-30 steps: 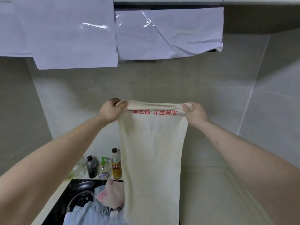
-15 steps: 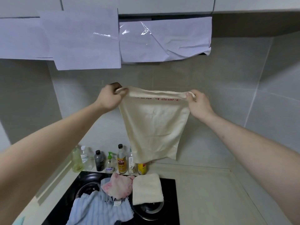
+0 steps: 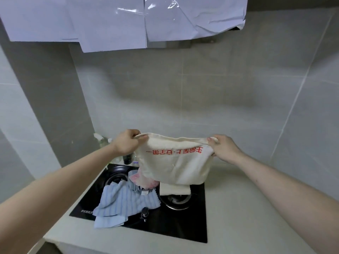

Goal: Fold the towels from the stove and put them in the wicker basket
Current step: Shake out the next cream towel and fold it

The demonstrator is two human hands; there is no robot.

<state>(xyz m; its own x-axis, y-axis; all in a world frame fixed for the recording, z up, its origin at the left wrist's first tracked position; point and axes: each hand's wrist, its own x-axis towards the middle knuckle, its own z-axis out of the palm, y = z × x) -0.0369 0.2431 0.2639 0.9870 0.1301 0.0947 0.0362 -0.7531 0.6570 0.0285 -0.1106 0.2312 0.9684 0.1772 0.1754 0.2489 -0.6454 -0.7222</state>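
left hand (image 3: 126,143): my grip pinched shut on one top corner of the cream cotton towel with red lettering (image 3: 174,162)
right hand (image 3: 224,148): clamped on opposite corner, keeping it taut, doubled
towel: frame centre, above black glass stove (image 3: 183,224)
wicker basket: unseen

Matt cream cloth towel (image 3: 176,165), ribbed blue cloth towel (image 3: 124,202), glossy black glass stove (image 3: 176,224).
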